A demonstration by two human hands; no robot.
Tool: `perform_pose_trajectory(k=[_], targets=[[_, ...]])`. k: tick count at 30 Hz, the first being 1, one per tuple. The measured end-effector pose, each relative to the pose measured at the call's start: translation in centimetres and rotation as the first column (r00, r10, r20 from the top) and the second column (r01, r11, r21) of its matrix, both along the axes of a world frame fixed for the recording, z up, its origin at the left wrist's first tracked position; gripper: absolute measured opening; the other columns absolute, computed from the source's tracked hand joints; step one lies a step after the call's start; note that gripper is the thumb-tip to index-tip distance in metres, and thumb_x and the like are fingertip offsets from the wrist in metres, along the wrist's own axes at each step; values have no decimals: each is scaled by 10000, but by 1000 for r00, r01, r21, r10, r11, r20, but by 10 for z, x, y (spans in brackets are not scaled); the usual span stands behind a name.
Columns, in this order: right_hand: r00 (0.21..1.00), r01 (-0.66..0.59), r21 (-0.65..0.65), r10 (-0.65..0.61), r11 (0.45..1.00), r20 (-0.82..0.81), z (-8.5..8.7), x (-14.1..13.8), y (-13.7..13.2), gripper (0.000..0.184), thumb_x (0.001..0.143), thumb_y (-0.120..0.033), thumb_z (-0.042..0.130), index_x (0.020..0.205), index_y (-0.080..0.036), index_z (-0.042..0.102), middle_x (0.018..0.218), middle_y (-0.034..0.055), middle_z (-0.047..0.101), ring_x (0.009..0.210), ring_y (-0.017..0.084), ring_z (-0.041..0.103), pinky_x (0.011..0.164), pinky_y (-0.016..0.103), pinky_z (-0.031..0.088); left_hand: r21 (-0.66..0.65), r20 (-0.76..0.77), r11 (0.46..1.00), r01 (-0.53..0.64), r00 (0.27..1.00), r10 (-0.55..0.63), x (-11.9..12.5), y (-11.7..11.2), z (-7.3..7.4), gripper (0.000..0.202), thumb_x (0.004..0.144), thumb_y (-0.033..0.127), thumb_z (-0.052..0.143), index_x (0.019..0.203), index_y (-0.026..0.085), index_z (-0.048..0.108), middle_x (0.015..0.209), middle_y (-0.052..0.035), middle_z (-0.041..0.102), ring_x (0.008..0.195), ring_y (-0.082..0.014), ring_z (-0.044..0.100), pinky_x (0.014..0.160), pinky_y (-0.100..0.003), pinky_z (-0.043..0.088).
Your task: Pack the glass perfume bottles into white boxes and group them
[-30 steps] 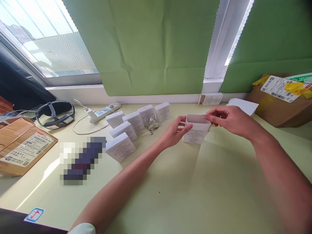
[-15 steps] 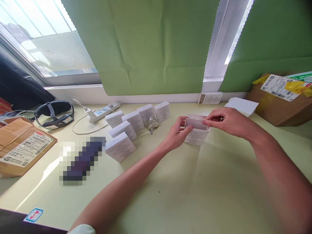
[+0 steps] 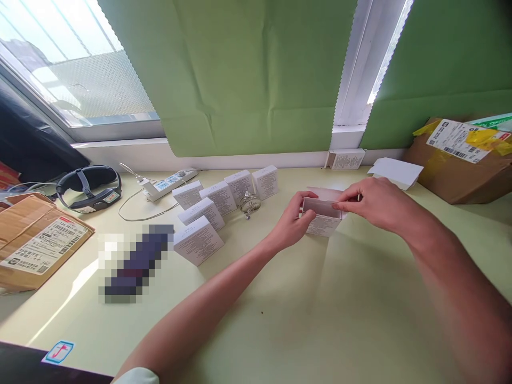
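A small white carton (image 3: 322,225) with printed text stands on the table, its top open and a flap raised at the back. My left hand (image 3: 295,220) grips its left side, thumb at the front edge and fingers behind. My right hand (image 3: 370,202) pinches the carton's right upper edge or side flap between thumb and fingers; the exact hold is partly hidden. To the left of the carton sits a round clear glass bottle (image 3: 250,204). Beyond it stand several closed white cartons (image 3: 199,242) in two rows.
A white power strip (image 3: 170,184) with a cable and a black headband device (image 3: 90,189) lie at the back left. Cardboard boxes (image 3: 40,242) stand left and right. A flat white carton (image 3: 346,159) and a white sheet (image 3: 396,172) are at the back. A pixelated dark object (image 3: 138,264) lies left.
The carton's back flap now leans further back and the opening shows wider. My left thumb has shifted slightly at the front edge. Both hands stay at the carton.
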State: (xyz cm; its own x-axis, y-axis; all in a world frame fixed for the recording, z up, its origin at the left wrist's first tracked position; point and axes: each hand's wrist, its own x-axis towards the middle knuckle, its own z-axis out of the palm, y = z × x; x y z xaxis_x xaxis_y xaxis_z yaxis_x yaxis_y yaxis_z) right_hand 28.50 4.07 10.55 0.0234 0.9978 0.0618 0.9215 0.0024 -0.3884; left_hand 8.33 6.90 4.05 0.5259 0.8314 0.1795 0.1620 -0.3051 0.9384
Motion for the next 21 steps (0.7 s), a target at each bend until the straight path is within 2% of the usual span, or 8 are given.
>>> perform_pose_trajectory(k=[8,11,13,15,16,19,21], targets=[[998,-25,-14,24,1000,-56,4,-3,-3,285,784,-504,608,653,-292,745,593,1,617,485,154,440,465,304,260,-83,47,996,18,999,-14,2,5,-10,317,904,222,427,1213,284,461,1078,-18,563,898,-157,548,730,-255,455],[993,-53,-3,52,999,-109,1,0,-1,290,769,-543,641,738,-261,703,632,-8,589,509,144,470,462,288,294,-96,67,995,30,997,-24,0,7,-10,320,918,243,425,1231,299,457,1069,-6,574,930,-158,546,742,-250,462],[981,3,-2,-4,1000,-193,-4,3,1,377,728,-587,684,896,-252,647,732,-11,599,505,130,488,445,276,345,-95,80,995,13,997,-5,-1,8,-10,319,927,253,414,1238,301,465,1063,-4,583,953,-161,544,763,-254,464],[941,36,-77,-60,996,-333,-8,5,2,533,698,-609,714,1068,-257,563,883,7,623,488,121,530,435,287,429,-100,98,995,-21,995,31,-1,8,-9,320,925,254,416,1238,289,473,1047,-7,587,953,-164,545,779,-261,465],[910,15,-137,-70,990,-408,-10,5,1,588,697,-609,720,1131,-263,527,975,30,630,495,128,570,448,307,481,-105,109,994,-36,993,47,0,8,-9,323,923,251,418,1240,281,475,1042,-11,588,953,-165,547,789,-266,465],[799,-167,-308,-55,937,-599,-11,2,0,587,733,-576,718,1192,-267,522,1213,103,602,665,212,715,565,376,605,-97,157,994,-54,985,69,0,6,-5,329,924,242,423,1249,258,472,1076,-25,592,988,-173,551,838,-283,463],[720,-271,-343,-47,899,-693,-8,-1,-2,511,779,-556,692,1185,-274,564,1325,107,572,824,256,743,660,399,636,-34,204,998,-49,977,55,0,4,-2,333,938,252,423,1269,257,456,1142,-36,586,1040,-178,547,888,-294,455]])
